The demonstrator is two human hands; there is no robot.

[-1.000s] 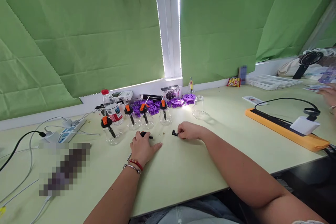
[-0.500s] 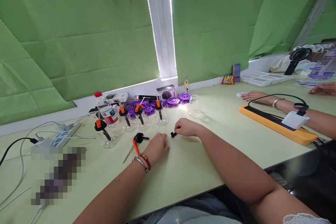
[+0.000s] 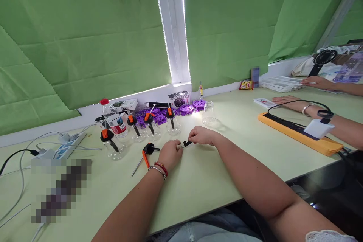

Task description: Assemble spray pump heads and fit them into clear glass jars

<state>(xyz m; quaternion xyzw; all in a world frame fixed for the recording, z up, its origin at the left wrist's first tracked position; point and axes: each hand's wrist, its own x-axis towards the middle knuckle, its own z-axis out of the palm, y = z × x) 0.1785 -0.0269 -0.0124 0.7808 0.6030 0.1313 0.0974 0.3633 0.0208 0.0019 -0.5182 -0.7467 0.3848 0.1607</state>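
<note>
Left hand (image 3: 169, 154) and right hand (image 3: 202, 136) close together at frame centre, fingers pinching a small black part (image 3: 186, 144) between them just above the pale green table (image 3: 215, 174), orange-and-black pump head (image 3: 148, 150) lying left, clear bottles (image 3: 136, 130) beyond, purple parts (image 3: 187, 109) furthest.

The bench (image 3: 215, 174) is pale yellow-green, and the blinds (image 3: 85, 38) behind it are plain green. The small part (image 3: 186, 144) between the hands is black. The pump head (image 3: 148, 150) lying beside the left hand (image 3: 170, 154) is black with an orange trigger. The left wrist wears a red cord and a silver bangle (image 3: 157, 169). The discs (image 3: 187, 108) by the window are purple; the water bottle (image 3: 112, 118) has a red cap. The power strip (image 3: 300, 135) is orange.
</note>
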